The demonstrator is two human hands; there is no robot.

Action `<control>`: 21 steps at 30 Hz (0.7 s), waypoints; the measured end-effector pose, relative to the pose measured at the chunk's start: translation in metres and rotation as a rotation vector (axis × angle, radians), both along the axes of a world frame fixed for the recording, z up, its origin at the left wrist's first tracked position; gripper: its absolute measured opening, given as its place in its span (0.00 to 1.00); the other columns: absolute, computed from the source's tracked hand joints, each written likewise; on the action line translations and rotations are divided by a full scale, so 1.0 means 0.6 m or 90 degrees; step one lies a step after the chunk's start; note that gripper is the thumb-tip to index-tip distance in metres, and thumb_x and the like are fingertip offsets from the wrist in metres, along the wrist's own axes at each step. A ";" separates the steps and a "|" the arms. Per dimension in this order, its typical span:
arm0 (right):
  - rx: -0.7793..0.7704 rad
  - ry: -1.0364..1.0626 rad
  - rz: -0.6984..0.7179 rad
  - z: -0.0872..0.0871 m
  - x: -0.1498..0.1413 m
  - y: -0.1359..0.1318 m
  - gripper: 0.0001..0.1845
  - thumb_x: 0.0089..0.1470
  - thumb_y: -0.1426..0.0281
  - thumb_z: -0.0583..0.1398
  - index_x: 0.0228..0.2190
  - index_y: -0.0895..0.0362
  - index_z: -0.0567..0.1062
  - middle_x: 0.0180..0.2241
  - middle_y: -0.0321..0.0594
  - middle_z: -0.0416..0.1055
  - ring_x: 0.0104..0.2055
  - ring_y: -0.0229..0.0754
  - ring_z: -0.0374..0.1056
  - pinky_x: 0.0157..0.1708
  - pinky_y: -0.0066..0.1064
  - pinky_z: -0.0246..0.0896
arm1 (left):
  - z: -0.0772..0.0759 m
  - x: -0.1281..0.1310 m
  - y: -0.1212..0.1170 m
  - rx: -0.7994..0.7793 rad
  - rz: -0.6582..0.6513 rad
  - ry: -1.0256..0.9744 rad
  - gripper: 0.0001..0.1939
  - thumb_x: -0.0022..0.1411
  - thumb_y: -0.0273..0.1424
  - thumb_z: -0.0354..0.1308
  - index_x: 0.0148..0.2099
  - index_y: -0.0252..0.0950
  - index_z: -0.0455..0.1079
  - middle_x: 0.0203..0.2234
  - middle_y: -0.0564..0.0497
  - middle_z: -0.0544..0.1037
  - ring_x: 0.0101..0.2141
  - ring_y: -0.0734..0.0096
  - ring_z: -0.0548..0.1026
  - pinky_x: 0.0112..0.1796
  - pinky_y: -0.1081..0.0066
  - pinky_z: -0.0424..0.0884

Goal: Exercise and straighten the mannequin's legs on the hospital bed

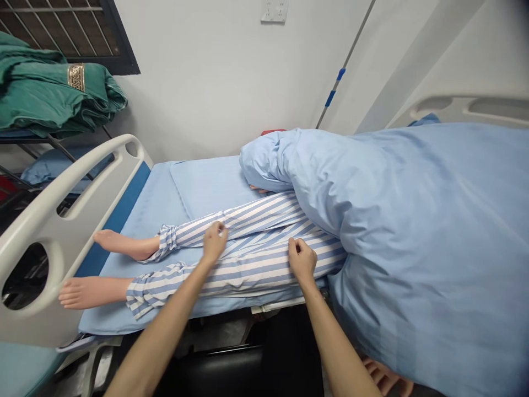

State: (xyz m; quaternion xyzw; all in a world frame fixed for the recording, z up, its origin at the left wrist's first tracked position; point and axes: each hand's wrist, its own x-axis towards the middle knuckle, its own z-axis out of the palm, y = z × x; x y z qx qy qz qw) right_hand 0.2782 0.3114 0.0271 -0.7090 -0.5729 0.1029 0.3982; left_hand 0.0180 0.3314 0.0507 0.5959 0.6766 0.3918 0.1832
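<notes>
A mannequin's legs in blue-and-white striped trousers lie along the bed, the bare feet towards the footboard. My left hand is closed at the far trouser leg, around knee height, with the fingers curled in against the cloth. On the near thigh rests my right hand, also closed, thumb and fingers bunched at the striped fabric. How much cloth sits inside each hand is hidden. A light blue quilt covers the mannequin from the hips up, its folded edge just right of my right hand.
A cream footboard stands at the left end of the bed, which has a light blue sheet. Folded green cloth lies on a rack at upper left. Mannequin fingers poke out below the quilt. A pole leans against the wall.
</notes>
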 end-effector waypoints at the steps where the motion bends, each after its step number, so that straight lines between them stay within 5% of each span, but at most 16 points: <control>1: 0.001 -0.004 -0.006 -0.002 -0.001 0.000 0.20 0.56 0.58 0.50 0.18 0.57 0.61 0.17 0.34 0.59 0.23 0.35 0.50 0.27 0.28 0.41 | -0.002 -0.051 0.002 0.011 0.030 0.039 0.15 0.56 0.31 0.47 0.43 0.32 0.68 0.41 0.42 0.74 0.44 0.62 0.69 0.47 0.63 0.61; 6: -0.001 -0.025 -0.022 -0.005 -0.004 -0.001 0.20 0.55 0.58 0.50 0.18 0.56 0.62 0.18 0.35 0.60 0.23 0.36 0.49 0.27 0.29 0.41 | -0.043 -0.278 -0.030 -0.137 0.017 0.444 0.28 0.60 0.37 0.44 0.61 0.33 0.54 0.56 0.38 0.64 0.56 0.53 0.61 0.55 0.46 0.49; 10: -0.013 -0.035 -0.022 0.001 -0.007 -0.001 0.20 0.55 0.58 0.50 0.18 0.57 0.61 0.17 0.35 0.59 0.23 0.36 0.49 0.27 0.29 0.41 | -0.064 -0.391 -0.076 -0.190 -0.025 0.613 0.29 0.61 0.39 0.43 0.64 0.38 0.51 0.58 0.41 0.63 0.55 0.51 0.60 0.55 0.38 0.38; 16: -0.042 -0.137 -0.032 0.000 -0.021 -0.001 0.18 0.54 0.62 0.52 0.18 0.58 0.63 0.17 0.35 0.58 0.21 0.34 0.46 0.26 0.29 0.37 | -0.062 -0.423 -0.106 -0.148 -0.014 0.727 0.31 0.58 0.34 0.48 0.63 0.36 0.54 0.55 0.36 0.65 0.52 0.49 0.62 0.55 0.47 0.44; 21: 0.049 -0.279 -0.049 -0.012 -0.045 -0.007 0.16 0.54 0.66 0.53 0.18 0.59 0.64 0.19 0.37 0.61 0.25 0.35 0.51 0.26 0.30 0.33 | -0.061 -0.406 -0.097 -0.130 0.032 0.619 0.30 0.53 0.31 0.52 0.60 0.39 0.60 0.51 0.38 0.67 0.50 0.48 0.64 0.54 0.46 0.47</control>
